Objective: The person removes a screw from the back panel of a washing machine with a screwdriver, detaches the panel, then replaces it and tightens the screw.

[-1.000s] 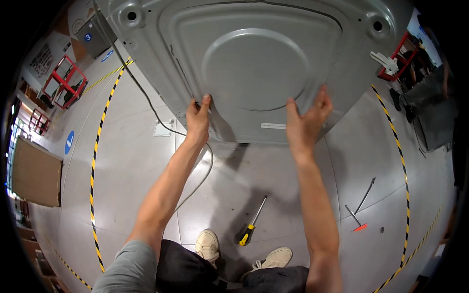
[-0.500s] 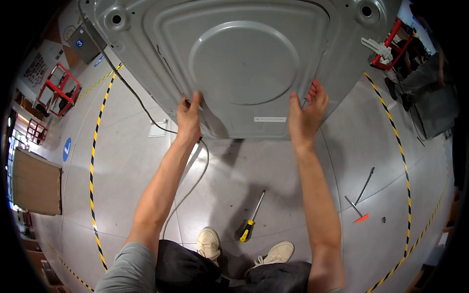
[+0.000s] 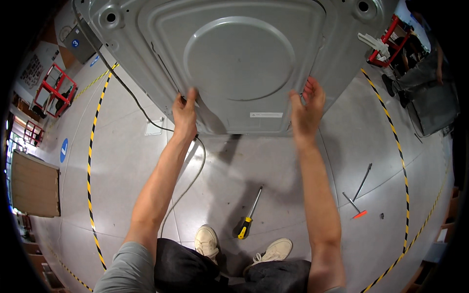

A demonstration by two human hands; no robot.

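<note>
In front of me stands a large grey metal appliance (image 3: 337,63), with a grey back panel (image 3: 239,58) stamped with a big round. My left hand (image 3: 185,115) is at the panel's lower left edge, thumb on the front and fingers curled round the edge. My right hand (image 3: 308,110) sits at the lower right edge; its thumb lies over the panel and its bent fingers are on the outer side. Its fingertips are partly hidden and slightly blurred. A grey cable (image 3: 128,87) runs down the appliance's left side, passes by my left wrist and trails to the floor.
A yellow and black screwdriver (image 3: 245,226) lies on the floor before my shoes. To the right lies a T-shaped metal tool (image 3: 362,181) beside an orange piece (image 3: 359,214). Striped tape (image 3: 89,180) marks both sides. A person (image 3: 415,78) is at the far right, near a red cart (image 3: 391,41).
The whole view has shifted slightly, so the appliance and floor tools sit a little higher and further left. Both hands stay at the panel's edges; the right hand has moved slightly.
</note>
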